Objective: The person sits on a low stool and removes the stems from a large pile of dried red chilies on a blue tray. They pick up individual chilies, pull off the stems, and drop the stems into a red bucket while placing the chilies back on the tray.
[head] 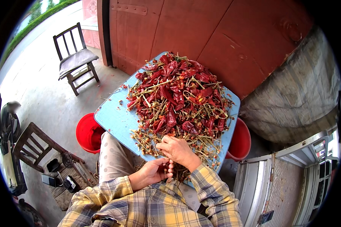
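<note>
A large heap of dried red chili peppers [173,93] with stems mixed in covers much of a light-blue tabletop [116,113]. Loose stems and caps [150,142] lie along the heap's near side. My left hand [156,170] is at the near edge, palm partly up, its fingers curled around a dark red chili pepper [165,168] that is mostly hidden. Just above it and to the right, my right hand [176,150] is bent over the stems, fingertips drawn together. Whether its fingers pinch anything cannot be seen.
Red buckets stand at the table's left [88,133] and right [240,140]; the left one holds some red pieces. A wooden chair with a cushion [76,61] is at the upper left, another chair [34,147] with small devices lower left. A red wooden door [187,28] rises behind the table.
</note>
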Demonstrator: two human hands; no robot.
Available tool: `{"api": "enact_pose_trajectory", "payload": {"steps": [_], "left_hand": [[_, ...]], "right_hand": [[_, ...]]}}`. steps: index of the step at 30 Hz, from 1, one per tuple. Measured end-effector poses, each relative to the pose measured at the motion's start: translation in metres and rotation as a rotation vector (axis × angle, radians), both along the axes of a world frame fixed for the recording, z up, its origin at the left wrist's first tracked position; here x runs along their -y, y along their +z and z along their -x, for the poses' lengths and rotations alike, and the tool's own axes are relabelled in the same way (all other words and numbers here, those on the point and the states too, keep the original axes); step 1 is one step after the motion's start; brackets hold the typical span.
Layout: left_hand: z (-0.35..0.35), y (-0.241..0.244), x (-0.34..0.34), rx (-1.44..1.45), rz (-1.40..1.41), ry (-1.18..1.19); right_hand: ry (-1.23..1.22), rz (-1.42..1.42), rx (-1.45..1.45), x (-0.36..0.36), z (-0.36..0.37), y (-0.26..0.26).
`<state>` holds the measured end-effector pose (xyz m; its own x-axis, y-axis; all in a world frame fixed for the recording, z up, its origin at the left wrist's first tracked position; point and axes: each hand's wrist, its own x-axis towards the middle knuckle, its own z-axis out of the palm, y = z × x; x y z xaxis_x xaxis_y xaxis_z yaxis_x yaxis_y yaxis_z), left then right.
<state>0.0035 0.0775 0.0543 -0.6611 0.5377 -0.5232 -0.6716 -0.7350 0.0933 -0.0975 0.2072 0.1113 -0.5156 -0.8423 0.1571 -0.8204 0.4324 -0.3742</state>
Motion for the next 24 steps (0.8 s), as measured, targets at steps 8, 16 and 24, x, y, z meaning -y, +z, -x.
{"api": "enact_pose_trajectory", "payload": {"steps": [8, 16, 24], "left_hand": [[0.002, -0.002, 0.0, -0.019, -0.03, 0.0], [0.004, -0.003, 0.001, -0.06, -0.01, 0.011], [0.008, -0.003, -0.003, -0.107, 0.011, 0.009]], "right_hand": [[-0.051, -0.035, -0.015, -0.004, 0.003, -0.004], [-0.393, 0.028, 0.0, -0.061, 0.005, 0.041], [-0.586, -0.126, 0.063, -0.127, 0.007, 0.023]]}}
